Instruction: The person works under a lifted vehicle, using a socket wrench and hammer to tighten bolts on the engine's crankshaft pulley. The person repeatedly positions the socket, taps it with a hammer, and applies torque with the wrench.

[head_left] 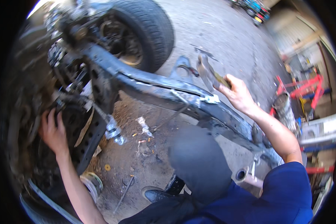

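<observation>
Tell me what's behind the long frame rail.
Beyond the frame rail: a tyre, a bluish metal piece and grey ground. What the rail covers of them cannot be seen.

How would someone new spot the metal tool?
Start at the big tyre, top centre-left. Go right and down to the right hand; the metal tool juts from its grip. Unlike the bluish bracket left of it, it is held.

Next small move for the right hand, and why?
Probably bring the metal-headed tool back over the long rail toward the left hand. The right hand grips it beyond the rail in this view, while the left is in among dark vehicle parts. Whether the left grips anything is unclear.
</observation>
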A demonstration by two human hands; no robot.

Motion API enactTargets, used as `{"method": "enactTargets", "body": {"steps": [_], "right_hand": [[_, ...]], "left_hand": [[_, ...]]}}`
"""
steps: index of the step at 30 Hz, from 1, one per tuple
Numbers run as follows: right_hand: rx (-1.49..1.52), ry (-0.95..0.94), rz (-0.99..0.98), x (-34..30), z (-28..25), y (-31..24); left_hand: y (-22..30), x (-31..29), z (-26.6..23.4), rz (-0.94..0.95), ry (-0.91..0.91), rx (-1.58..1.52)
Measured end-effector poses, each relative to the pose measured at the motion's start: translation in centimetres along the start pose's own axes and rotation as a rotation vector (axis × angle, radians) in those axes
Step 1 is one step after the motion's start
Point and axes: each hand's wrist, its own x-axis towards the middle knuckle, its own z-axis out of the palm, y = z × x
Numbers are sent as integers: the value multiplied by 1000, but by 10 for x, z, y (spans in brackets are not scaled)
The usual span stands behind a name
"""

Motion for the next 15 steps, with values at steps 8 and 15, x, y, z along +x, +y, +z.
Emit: {"method": "enactTargets", "body": {"steps": [8,15], "right_hand": [[-204,61,593,-141,21,142],[-175,202,720,-159,74,192]], "left_hand": [[-9,0,10,30,-107,161],[-12,2,7,60,-93,25]]}}
